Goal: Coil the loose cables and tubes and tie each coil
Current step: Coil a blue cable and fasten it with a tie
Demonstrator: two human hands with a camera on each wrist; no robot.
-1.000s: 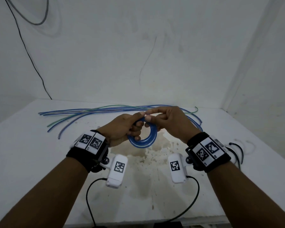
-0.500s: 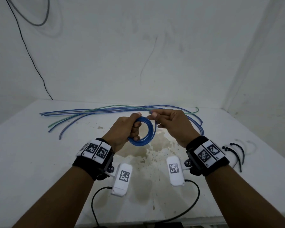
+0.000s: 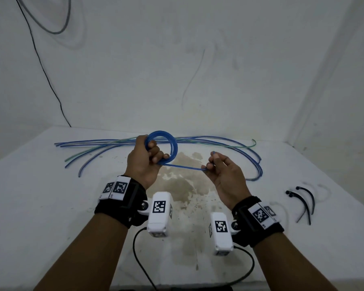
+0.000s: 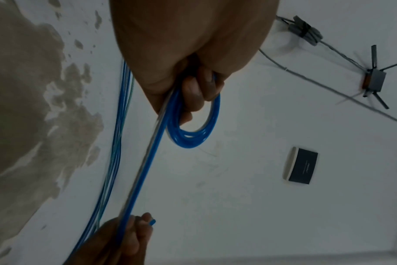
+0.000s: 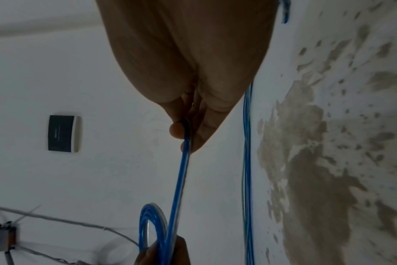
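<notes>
Blue tube coil gripped in left hand | tail pinched by right hand | both above table

Loose tubes lie along the bench's far edge. Before them, above the bench's middle, the left hand holds the coil, its tail running right to the right hand. Ties lie near the right edge.

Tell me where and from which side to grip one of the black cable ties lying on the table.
Take a black cable tie at mid-strap with the right hand, coming straight down from above. The ties lie flat and curved on the table, to that hand's right, apart from the loose tubes. The strap is thin, so a fingertip pinch probably works best.
</notes>
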